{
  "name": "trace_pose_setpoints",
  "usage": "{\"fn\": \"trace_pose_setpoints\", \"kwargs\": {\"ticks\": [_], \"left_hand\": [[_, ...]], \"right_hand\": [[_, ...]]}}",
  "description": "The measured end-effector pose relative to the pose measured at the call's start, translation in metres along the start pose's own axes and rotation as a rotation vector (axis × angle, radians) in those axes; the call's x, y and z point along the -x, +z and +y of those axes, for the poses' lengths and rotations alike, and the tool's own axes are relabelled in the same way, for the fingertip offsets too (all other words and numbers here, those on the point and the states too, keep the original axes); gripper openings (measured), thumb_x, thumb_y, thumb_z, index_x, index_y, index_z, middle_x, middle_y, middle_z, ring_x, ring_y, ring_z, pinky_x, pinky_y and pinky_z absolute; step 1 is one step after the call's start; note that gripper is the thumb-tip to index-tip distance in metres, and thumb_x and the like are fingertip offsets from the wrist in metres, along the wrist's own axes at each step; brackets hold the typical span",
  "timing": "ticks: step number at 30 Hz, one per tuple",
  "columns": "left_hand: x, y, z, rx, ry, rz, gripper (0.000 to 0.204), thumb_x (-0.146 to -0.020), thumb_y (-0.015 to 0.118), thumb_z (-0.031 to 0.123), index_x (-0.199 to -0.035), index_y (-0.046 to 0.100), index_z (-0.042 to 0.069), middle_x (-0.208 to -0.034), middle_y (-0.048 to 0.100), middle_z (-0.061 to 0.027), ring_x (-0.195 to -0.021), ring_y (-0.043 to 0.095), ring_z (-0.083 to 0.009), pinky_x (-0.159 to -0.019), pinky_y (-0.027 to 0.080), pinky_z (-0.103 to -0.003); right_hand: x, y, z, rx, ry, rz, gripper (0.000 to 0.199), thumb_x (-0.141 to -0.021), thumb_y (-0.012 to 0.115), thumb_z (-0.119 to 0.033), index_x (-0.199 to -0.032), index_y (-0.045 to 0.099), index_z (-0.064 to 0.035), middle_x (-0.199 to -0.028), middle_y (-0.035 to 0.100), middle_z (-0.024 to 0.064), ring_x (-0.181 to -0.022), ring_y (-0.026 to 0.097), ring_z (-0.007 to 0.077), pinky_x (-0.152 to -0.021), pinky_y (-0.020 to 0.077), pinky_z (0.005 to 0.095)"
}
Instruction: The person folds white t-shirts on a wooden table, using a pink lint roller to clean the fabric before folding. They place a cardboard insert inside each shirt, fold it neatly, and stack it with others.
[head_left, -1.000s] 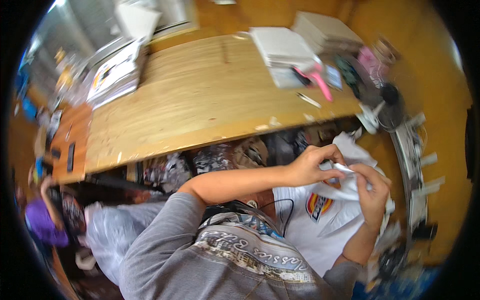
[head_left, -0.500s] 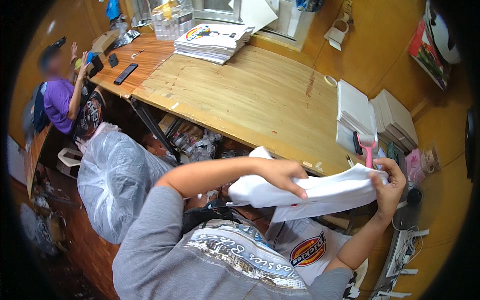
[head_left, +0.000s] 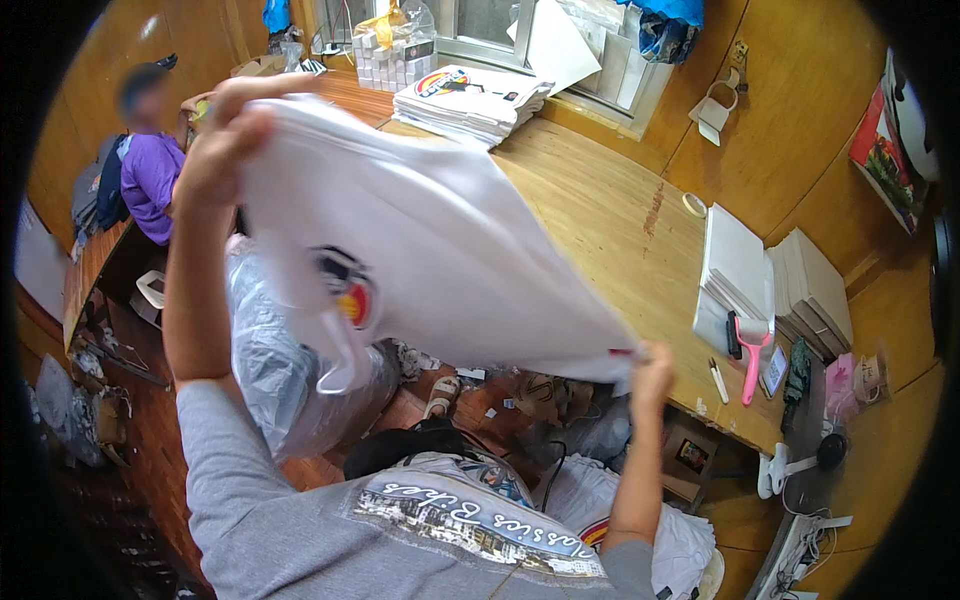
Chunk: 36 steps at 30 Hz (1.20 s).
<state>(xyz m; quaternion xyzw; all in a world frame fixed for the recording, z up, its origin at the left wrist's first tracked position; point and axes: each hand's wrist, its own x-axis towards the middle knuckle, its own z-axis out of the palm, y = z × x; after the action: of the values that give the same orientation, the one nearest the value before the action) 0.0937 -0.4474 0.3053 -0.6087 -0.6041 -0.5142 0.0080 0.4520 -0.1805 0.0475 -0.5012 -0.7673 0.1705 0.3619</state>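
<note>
I hold a white T-shirt (head_left: 440,240) with a small round logo stretched out in the air over the near edge of the wooden table (head_left: 600,210). My left hand (head_left: 225,140) is raised high at the upper left, gripping one corner of the shirt. My right hand (head_left: 652,368) is lower at the right, pinching the opposite corner. The shirt hangs between them and hides part of the table. More white printed shirts (head_left: 640,520) lie in a heap by my lap.
A stack of folded printed shirts (head_left: 470,100) sits at the table's far end. Piles of flat white sheets (head_left: 740,270) and a pink tool (head_left: 750,350) lie at the right. A clear plastic bag (head_left: 280,370) stands at my left. A person in purple (head_left: 150,170) sits at far left.
I have lifted the shirt from lap height into the air and spread it wide. My left hand rose high to the left; my right hand stays low at the right.
</note>
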Motion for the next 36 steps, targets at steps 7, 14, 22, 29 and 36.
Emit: {"fn": "trace_pose_setpoints", "kwargs": {"ticks": [7,14,22,29,36], "left_hand": [[0.017,-0.086,-0.057,-0.245,-0.344,-0.671,0.058,-0.047,0.074,0.049,-0.06,0.051,-0.003,-0.055,0.046,-0.0009,-0.053,0.043,-0.0096,-0.052,0.035,-0.022],[0.03,-0.116,-0.113,0.167,-0.555,-0.546,0.042,-0.051,0.079,0.029,-0.053,0.051,-0.001,-0.059,0.053,-0.0057,-0.055,0.049,-0.0116,-0.05,0.038,-0.023],[-0.052,-0.142,-0.155,-0.093,-0.205,-0.365,0.039,-0.055,0.077,0.03,-0.057,0.047,0.006,-0.065,0.046,0.0007,-0.064,0.044,-0.0085,-0.055,0.034,-0.021],[-0.084,-0.107,-0.182,-0.275,-0.317,-0.313,0.02,-0.058,0.063,-0.001,-0.073,0.05,0.0,-0.074,0.052,-0.0018,-0.066,0.051,-0.008,-0.061,0.041,-0.019],[-0.102,-0.142,-0.178,-0.286,-0.162,-0.166,0.019,-0.065,0.065,0.009,-0.068,0.047,0.005,-0.076,0.048,0.0019,-0.072,0.045,-0.0055,-0.061,0.035,-0.018]], "right_hand": [[-0.08,-0.121,0.002,0.313,-0.429,0.422,0.011,-0.07,0.057,-0.003,-0.077,0.062,-0.0089,-0.07,0.054,0.0093,-0.069,0.051,0.0237,-0.066,0.038,0.0341],[-0.162,-0.252,-0.009,0.302,-0.463,0.446,0.012,-0.078,0.052,-0.004,-0.087,0.061,-0.0026,-0.082,0.059,0.0065,-0.073,0.055,0.0165,-0.066,0.0431,0.027],[-0.237,-0.329,-0.035,0.176,-0.427,0.426,0.018,-0.084,0.046,-0.008,-0.094,0.06,-0.0021,-0.09,0.06,0.0055,-0.083,0.055,0.0126,-0.077,0.0411,0.0228],[-0.228,-0.278,-0.049,0.35,-0.226,0.679,0.018,-0.082,0.049,-0.011,-0.094,0.06,-0.0032,-0.089,0.062,0.0052,-0.082,0.056,0.0142,-0.074,0.043,0.0241],[-0.252,-0.328,0.012,0.481,-0.422,0.822,0.019,-0.085,0.047,-0.014,-0.097,0.061,-0.0116,-0.098,0.054,0.0019,-0.086,0.052,0.0139,-0.069,0.0425,0.0241]]}}
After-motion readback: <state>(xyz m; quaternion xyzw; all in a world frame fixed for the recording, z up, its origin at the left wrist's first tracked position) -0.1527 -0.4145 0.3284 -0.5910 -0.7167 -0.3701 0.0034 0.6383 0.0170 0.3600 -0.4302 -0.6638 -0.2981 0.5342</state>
